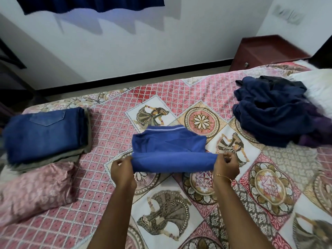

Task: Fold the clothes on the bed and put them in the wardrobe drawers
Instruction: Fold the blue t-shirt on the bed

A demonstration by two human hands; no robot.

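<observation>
Garment in work: my bright blue knit shirt with a white-striped collar [168, 146] lies mid-bed on the patterned pink quilted bedspread [111, 123], collar away from me, so I can fold the near edge over.
Left hand [123, 170]: fingers curled, pinching the shirt's near left corner.
Right hand [226, 165]: fingers curled, pinching the near right corner; the edge is stretched taut between both hands.
Finished stack: folded blue denim jeans [45, 133] on folded olive cloth, well apart to my left.
Pending pile: crumpled navy clothes [273, 112], far right.
</observation>
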